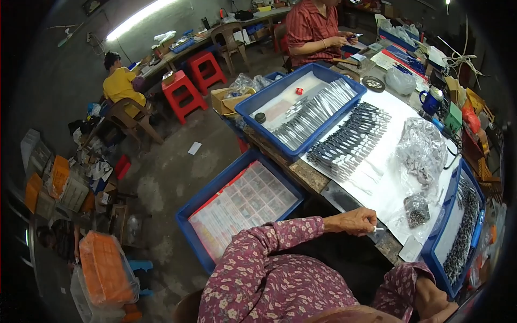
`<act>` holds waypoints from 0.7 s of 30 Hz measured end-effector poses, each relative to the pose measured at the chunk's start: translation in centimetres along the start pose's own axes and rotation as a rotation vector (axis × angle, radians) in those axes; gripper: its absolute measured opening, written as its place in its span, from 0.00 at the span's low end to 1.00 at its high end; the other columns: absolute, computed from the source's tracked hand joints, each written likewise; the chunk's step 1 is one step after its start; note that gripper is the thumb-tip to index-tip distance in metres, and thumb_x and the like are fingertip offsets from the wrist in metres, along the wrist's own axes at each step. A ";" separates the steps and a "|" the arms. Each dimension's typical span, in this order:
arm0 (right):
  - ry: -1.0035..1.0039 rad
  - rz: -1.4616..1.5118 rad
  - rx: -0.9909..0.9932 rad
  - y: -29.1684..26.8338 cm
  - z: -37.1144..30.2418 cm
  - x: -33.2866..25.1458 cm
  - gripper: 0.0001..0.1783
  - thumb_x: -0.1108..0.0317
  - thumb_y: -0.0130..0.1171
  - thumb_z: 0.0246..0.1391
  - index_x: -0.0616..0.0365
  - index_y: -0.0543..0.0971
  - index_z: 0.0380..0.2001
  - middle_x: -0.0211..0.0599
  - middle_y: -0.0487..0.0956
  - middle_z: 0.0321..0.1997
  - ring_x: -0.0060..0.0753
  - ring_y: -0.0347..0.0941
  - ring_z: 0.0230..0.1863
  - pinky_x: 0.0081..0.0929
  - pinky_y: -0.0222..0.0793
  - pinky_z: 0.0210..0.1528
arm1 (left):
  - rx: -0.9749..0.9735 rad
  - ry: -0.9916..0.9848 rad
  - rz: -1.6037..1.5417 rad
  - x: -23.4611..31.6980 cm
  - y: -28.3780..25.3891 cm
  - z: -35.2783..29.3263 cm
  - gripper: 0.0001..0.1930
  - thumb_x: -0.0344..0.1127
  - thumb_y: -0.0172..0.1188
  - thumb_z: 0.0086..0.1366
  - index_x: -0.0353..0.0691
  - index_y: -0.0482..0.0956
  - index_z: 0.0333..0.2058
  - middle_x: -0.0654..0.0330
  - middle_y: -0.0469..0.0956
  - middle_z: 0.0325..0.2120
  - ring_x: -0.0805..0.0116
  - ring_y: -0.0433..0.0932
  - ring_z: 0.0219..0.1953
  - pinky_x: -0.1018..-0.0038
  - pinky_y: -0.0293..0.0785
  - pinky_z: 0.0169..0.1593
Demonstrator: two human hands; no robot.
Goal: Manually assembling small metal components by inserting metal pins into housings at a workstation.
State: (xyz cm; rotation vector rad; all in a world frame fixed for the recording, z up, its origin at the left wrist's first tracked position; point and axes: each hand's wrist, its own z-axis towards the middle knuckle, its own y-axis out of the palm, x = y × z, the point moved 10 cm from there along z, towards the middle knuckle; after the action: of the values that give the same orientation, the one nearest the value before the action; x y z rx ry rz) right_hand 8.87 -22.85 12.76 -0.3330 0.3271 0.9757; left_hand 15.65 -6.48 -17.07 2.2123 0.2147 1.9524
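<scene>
My left hand (353, 222) is closed at the table's near edge, with a small white piece (378, 229) sticking out from its fingers. What this piece belongs to cannot be made out. Low at the right is my right hand (435, 306), bent at the wrist, with its fingers hidden. Beside it stands a blue tray (428, 253) with many small dark metal parts. On white paper (379, 185) lie a row of slim black-and-silver tools (350, 137), a crumpled clear plastic bag (421, 151) and a small clear box (416, 210) of tiny metal pieces.
A larger blue tray (293, 153) holds rows of silvery slim pieces. Below the table edge, another blue tray (186, 212) carries a clear compartment box (253, 196). Across the table, a person in a red shirt (312, 32) handles something small. Red stools (183, 97) stand behind.
</scene>
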 end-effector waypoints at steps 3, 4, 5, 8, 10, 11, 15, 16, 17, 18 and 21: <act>-0.003 -0.005 -0.011 0.0 0.1 0.4 0.06 0.69 0.56 0.25 0.57 0.71 0.11 0.31 0.65 0.08 0.27 0.60 0.09 0.21 0.46 0.13 | -0.007 -0.003 -0.024 0.4 0.0 -0.1 0.11 0.38 0.55 0.53 0.38 0.66 0.29 0.66 0.66 0.12 0.81 0.59 0.10 0.84 0.51 0.12; -0.004 -0.005 -0.015 0.0 0.2 0.5 0.06 0.70 0.56 0.25 0.57 0.71 0.11 0.31 0.65 0.08 0.27 0.60 0.09 0.21 0.46 0.14 | 0.001 0.005 -0.022 0.5 -0.1 0.1 0.11 0.38 0.55 0.53 0.38 0.66 0.29 0.66 0.66 0.12 0.81 0.59 0.10 0.84 0.51 0.12; -0.005 -0.003 -0.017 0.1 0.2 0.6 0.05 0.70 0.56 0.25 0.57 0.71 0.11 0.31 0.65 0.08 0.27 0.60 0.09 0.21 0.47 0.14 | 0.011 0.010 -0.020 0.5 -0.3 0.1 0.11 0.38 0.55 0.53 0.38 0.66 0.29 0.66 0.66 0.12 0.81 0.59 0.10 0.84 0.51 0.12; -0.015 0.004 -0.020 0.4 0.4 0.9 0.05 0.70 0.56 0.25 0.58 0.71 0.11 0.31 0.65 0.08 0.27 0.61 0.10 0.22 0.47 0.14 | -0.010 0.018 -0.029 -0.2 -0.1 0.4 0.12 0.39 0.55 0.53 0.38 0.66 0.30 0.66 0.66 0.12 0.81 0.59 0.10 0.84 0.51 0.12; -0.019 0.009 -0.022 0.6 0.4 1.1 0.05 0.70 0.56 0.25 0.58 0.71 0.11 0.31 0.65 0.09 0.27 0.61 0.10 0.22 0.48 0.14 | -0.012 0.017 -0.039 -0.3 0.0 0.2 0.12 0.39 0.55 0.53 0.38 0.66 0.30 0.66 0.66 0.12 0.81 0.59 0.10 0.84 0.51 0.12; -0.019 0.011 -0.024 0.7 0.4 1.2 0.05 0.71 0.56 0.25 0.58 0.71 0.12 0.31 0.65 0.09 0.27 0.61 0.10 0.22 0.48 0.14 | -0.016 0.016 -0.051 -0.4 0.1 0.1 0.12 0.39 0.55 0.53 0.38 0.66 0.30 0.66 0.66 0.12 0.81 0.59 0.10 0.84 0.51 0.12; -0.028 0.019 -0.030 1.0 0.6 1.6 0.05 0.71 0.56 0.25 0.58 0.71 0.12 0.31 0.66 0.09 0.27 0.61 0.11 0.22 0.49 0.15 | 0.002 0.004 -0.013 -0.2 0.0 -0.1 0.12 0.40 0.55 0.55 0.38 0.67 0.30 0.67 0.66 0.11 0.82 0.59 0.11 0.84 0.51 0.13; -0.027 0.022 -0.033 1.1 0.7 1.7 0.05 0.71 0.56 0.25 0.58 0.71 0.12 0.31 0.66 0.09 0.27 0.61 0.11 0.22 0.49 0.15 | 0.008 0.002 -0.013 -0.2 -0.1 0.0 0.13 0.41 0.55 0.55 0.38 0.67 0.30 0.67 0.66 0.11 0.82 0.59 0.11 0.84 0.51 0.13; -0.027 0.024 -0.037 1.2 0.7 1.8 0.05 0.71 0.56 0.25 0.58 0.71 0.12 0.31 0.66 0.09 0.27 0.61 0.11 0.22 0.49 0.15 | 0.014 0.000 -0.013 -0.2 -0.1 0.0 0.13 0.41 0.55 0.55 0.38 0.67 0.30 0.67 0.66 0.11 0.82 0.59 0.11 0.84 0.51 0.13; -0.024 0.026 -0.040 1.3 0.8 2.0 0.05 0.72 0.56 0.25 0.58 0.71 0.12 0.31 0.66 0.09 0.27 0.62 0.11 0.22 0.49 0.15 | 0.014 -0.001 -0.018 -0.2 -0.2 -0.1 0.13 0.41 0.55 0.55 0.38 0.67 0.30 0.67 0.66 0.11 0.82 0.59 0.11 0.84 0.51 0.13; -0.020 0.029 -0.046 1.5 1.0 2.3 0.05 0.72 0.55 0.25 0.58 0.71 0.13 0.31 0.66 0.09 0.27 0.62 0.11 0.22 0.50 0.16 | 0.002 -0.006 -0.031 -0.2 -0.3 -0.2 0.13 0.42 0.55 0.55 0.38 0.67 0.30 0.66 0.66 0.11 0.81 0.59 0.11 0.84 0.51 0.13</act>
State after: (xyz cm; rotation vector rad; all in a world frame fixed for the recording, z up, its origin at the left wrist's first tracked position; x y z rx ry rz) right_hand 8.91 -19.90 12.49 -0.3613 0.2922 1.0160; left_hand 15.48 -6.25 -17.29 2.2018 0.2492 1.9306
